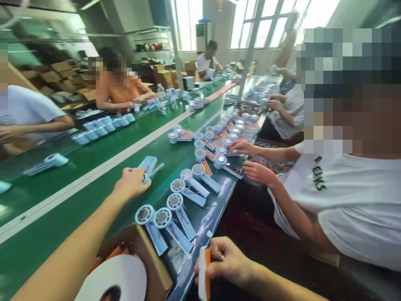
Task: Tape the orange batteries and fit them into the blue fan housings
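Left hand (133,182) has its grip closed on a blue handheld fan (148,166) over the green conveyor belt (94,179); right hand (227,261) pinches an orange-white card (204,274).

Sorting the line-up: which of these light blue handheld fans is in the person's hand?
The fan gripped by the left hand out on the green belt; the others lie untouched.

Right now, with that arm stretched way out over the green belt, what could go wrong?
1. The left hand grips a blue fan at full reach over the green belt; it might slip and drop.
2. That forearm passes just above the row of fans at the table edge, so it could knock one off.
3. The right hand pinches an orange and white piece past the edge; it may fall.
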Demonstrator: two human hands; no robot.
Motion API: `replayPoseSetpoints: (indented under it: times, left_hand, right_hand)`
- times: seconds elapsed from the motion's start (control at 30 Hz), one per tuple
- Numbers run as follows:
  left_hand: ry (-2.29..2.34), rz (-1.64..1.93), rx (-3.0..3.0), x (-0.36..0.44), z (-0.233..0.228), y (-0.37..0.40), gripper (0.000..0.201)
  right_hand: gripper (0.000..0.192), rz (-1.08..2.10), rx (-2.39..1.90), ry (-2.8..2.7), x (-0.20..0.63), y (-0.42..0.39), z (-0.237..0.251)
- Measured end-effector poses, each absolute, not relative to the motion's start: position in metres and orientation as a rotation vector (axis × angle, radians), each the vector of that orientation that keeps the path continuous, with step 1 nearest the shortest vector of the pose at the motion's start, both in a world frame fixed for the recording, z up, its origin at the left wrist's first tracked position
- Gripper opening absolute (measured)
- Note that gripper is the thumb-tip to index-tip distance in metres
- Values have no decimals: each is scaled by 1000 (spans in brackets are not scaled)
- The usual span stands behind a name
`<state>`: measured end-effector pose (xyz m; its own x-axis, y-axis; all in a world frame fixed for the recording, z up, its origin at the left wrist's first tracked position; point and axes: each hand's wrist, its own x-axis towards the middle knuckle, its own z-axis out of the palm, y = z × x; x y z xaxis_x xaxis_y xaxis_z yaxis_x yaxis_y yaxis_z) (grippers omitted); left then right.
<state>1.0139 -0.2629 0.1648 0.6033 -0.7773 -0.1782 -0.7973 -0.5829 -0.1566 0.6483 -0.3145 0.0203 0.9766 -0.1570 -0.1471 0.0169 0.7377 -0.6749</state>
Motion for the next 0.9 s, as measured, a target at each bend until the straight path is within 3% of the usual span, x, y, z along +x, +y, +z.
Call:
replayPoseSetpoints:
  times: [0.17, 0.27, 0.37, 0.43, 0.53, 0.63, 0.73, 0.9]
  left_hand:
    - [1208, 363, -2519, 1026, 164, -191, 47]
    - [1184, 436, -2458, 1033, 163, -142, 48]
    - [1202, 483, -2429, 1033, 156, -109, 54]
    - [1228, 500, -2451, 1031, 148, -101, 53]
    - [1226, 511, -2539, 1029, 136, -105, 37]
    - [1180, 536, -2653, 1032, 132, -111, 26]
    - [1166, 582, -2744, 1036, 135, -113, 26]
    - [1142, 569, -2855, 1037, 138, -113, 31]
  right_hand:
    - [84, -322, -934, 185, 660, -358, 71]
    - [70, -440, -1160, 111, 702, -375, 100]
    - [55, -352, -1291, -46, 767, -373, 127]
    - [56, -232, -1344, -156, 814, -362, 138]
    - [55, -116, -1448, -251, 876, -341, 141]
    - [43, -79, -1646, -258, 918, -327, 131]
    - [31, -74, -1918, -221, 939, -320, 120]
    - [29, -84, -2303, -260, 952, -315, 107]
